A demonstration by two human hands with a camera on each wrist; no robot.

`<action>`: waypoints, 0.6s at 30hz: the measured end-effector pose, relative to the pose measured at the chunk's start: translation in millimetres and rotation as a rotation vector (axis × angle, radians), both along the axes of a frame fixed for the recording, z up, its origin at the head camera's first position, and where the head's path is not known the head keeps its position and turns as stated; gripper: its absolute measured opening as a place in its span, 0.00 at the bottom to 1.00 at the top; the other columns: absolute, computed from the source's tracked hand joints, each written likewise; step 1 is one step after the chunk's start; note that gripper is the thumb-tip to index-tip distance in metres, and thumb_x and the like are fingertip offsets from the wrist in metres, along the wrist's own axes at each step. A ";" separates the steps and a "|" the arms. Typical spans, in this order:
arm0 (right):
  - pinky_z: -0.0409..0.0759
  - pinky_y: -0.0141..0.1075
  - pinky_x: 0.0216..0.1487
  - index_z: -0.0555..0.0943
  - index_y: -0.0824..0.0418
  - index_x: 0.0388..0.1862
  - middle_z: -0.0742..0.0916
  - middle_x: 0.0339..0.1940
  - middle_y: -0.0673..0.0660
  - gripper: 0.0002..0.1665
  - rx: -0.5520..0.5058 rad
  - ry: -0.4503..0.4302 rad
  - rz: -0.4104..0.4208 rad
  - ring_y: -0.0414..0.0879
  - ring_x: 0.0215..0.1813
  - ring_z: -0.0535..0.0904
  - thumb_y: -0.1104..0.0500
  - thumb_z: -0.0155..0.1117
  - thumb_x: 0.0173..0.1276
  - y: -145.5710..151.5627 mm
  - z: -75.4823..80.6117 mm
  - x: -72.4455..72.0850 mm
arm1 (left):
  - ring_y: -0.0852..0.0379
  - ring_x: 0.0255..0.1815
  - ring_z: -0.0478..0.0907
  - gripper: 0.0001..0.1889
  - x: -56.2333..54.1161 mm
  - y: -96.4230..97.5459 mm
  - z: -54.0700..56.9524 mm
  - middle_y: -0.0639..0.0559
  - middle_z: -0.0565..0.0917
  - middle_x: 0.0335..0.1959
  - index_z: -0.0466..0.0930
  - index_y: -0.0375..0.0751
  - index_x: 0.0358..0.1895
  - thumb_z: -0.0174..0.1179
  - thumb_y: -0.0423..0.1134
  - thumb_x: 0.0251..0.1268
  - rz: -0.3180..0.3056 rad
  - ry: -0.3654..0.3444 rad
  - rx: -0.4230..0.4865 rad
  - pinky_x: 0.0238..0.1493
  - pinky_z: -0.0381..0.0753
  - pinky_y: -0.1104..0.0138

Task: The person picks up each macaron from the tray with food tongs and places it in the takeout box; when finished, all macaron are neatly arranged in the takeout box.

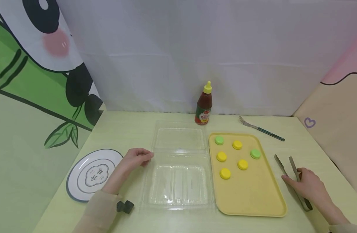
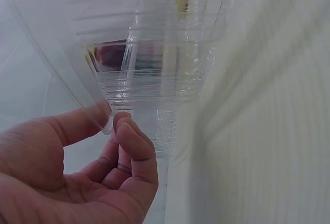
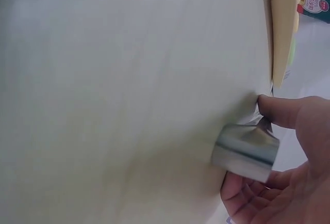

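My left hand is at the left side of an open, clear plastic hinged container, near the fold between lid and base. Thumb and forefinger pinch its rim in the left wrist view. On the right, my right hand grips metal tongs between thumb and fingers. The tongs' arms are spread, their toothed tips pointing toward the back. In the right wrist view the tongs' bent end juts out of the hand. Nothing is between the tips.
Right of the container lies a yellow tray with several yellow discs and two green discs. A sauce bottle stands behind, a fork lies at back right. A white plate sits left, partly behind my forearm.
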State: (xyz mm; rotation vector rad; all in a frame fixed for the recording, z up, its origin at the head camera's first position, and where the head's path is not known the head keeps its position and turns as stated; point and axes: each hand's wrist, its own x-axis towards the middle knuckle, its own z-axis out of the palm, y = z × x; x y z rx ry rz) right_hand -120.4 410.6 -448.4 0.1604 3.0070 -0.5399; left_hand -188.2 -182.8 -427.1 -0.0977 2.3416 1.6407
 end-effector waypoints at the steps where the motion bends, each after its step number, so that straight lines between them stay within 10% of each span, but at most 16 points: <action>1: 0.76 0.51 0.31 0.67 0.87 0.52 0.80 0.34 0.71 0.45 0.000 0.002 0.002 0.62 0.36 0.79 0.41 0.61 0.71 0.2 0.1 0.0 | 0.57 0.30 0.75 0.13 0.0 0.2 0.1 0.50 0.80 0.28 0.81 0.27 0.44 0.61 0.37 0.70 0.000 0.001 0.001 0.38 0.76 0.65; 18: 0.76 0.54 0.34 0.66 0.85 0.57 0.81 0.40 0.73 0.45 -0.031 0.018 0.017 0.63 0.39 0.80 0.41 0.63 0.70 3.8 2.9 1.6 | 0.57 0.30 0.74 0.14 0.4 0.6 -0.9 0.50 0.78 0.26 0.80 0.25 0.44 0.61 0.38 0.71 -0.003 -0.001 -0.017 0.37 0.76 0.65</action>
